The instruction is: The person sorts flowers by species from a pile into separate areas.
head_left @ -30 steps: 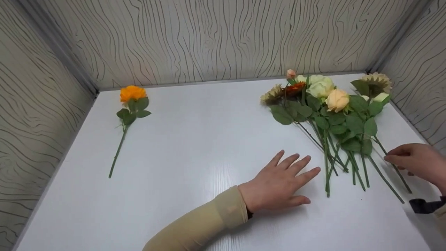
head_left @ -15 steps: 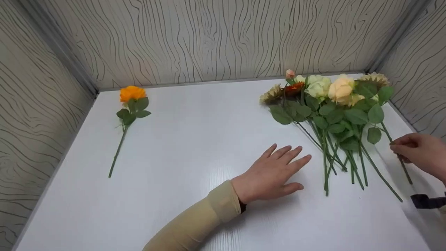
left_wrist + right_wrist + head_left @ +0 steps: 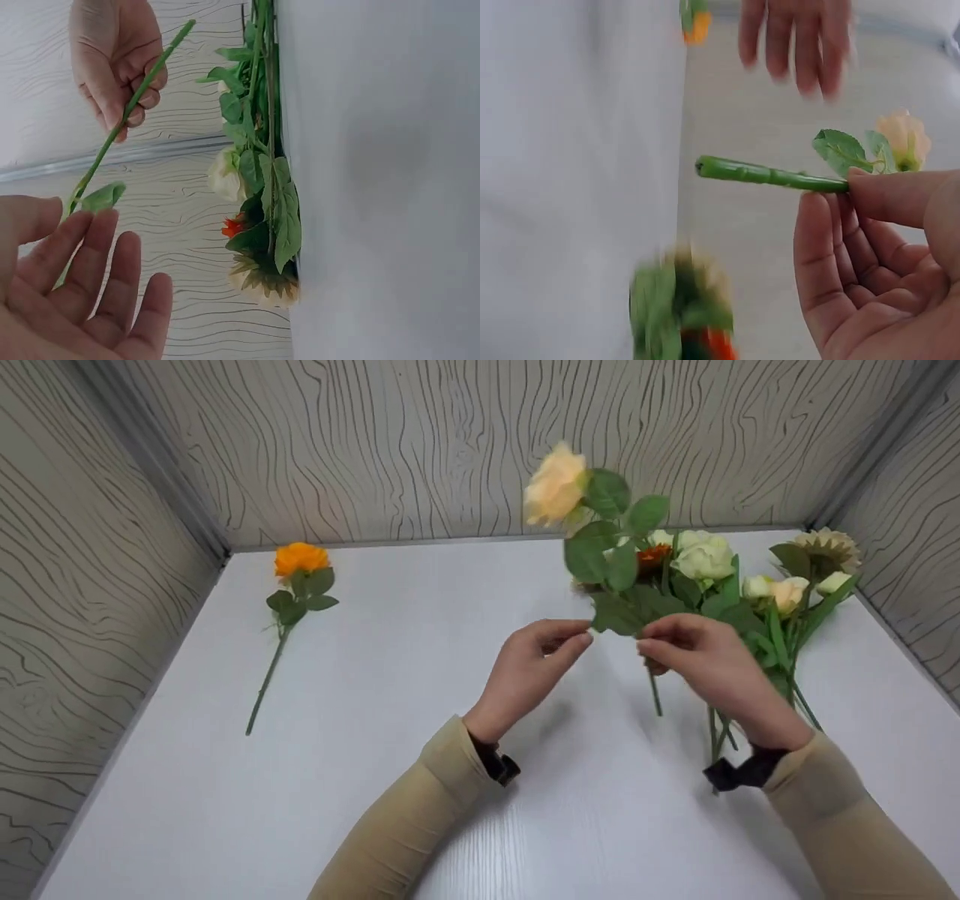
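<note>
A peach rose (image 3: 555, 486) with green leaves stands tilted above the table, its bloom up and to the left. My right hand (image 3: 709, 664) pinches its stem between thumb and fingers, and the cut stem end (image 3: 735, 169) sticks out past them. My left hand (image 3: 536, 667) is raised beside the flower, thumb and forefinger tips right at the edge of a lower leaf (image 3: 616, 613). In the left wrist view the fingers of the left hand (image 3: 90, 285) are loosely bent, and the stem (image 3: 142, 94) overlaps the fingertips.
Several flowers lie heaped on the right, with a pale green bloom (image 3: 703, 556), a small peach bloom (image 3: 789, 594) and a beige sunflower-like head (image 3: 829, 551). One orange flower (image 3: 301, 559) lies alone at the left of the white table (image 3: 420, 660). Patterned panels (image 3: 450, 442) enclose the table.
The right hand has lifted the peach rose from the heap and carried it left to the middle. The left hand has risen from near the table and turned toward the rose's leaves.
</note>
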The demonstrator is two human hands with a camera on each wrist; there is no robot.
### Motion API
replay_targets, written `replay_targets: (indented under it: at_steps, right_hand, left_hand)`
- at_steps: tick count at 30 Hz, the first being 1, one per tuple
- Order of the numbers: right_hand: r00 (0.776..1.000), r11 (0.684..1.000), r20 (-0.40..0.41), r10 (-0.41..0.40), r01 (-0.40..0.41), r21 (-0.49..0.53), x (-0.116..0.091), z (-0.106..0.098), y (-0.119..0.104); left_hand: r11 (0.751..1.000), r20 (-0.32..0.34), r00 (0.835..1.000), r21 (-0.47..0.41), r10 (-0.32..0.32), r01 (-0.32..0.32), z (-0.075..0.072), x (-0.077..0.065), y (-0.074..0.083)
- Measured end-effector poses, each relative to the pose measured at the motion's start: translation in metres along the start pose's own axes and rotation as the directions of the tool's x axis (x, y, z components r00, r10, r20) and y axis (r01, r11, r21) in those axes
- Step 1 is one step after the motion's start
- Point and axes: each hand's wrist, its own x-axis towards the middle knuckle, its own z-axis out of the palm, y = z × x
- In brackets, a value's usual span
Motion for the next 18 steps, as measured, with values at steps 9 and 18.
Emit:
replay_targets:
  at_steps: [9, 18]
  right_hand:
    - [0.99, 0.981, 0.054, -0.127, 0.118, 0.153, 0.017, 0.062, -0.028]
    - [0.985, 0.957, 0.112, -0.132, 0.098, 0.273, 0.021, 0.076, -0.027]
  left_hand:
    - [0.934, -0.131, 0.986, -0.355, -0.102, 0.05, -0.012, 0.012, -0.005]
    - [0.895, -0.193, 0.976, -0.446, -0.099, 0.003, -0.022, 0.012, -0.006]
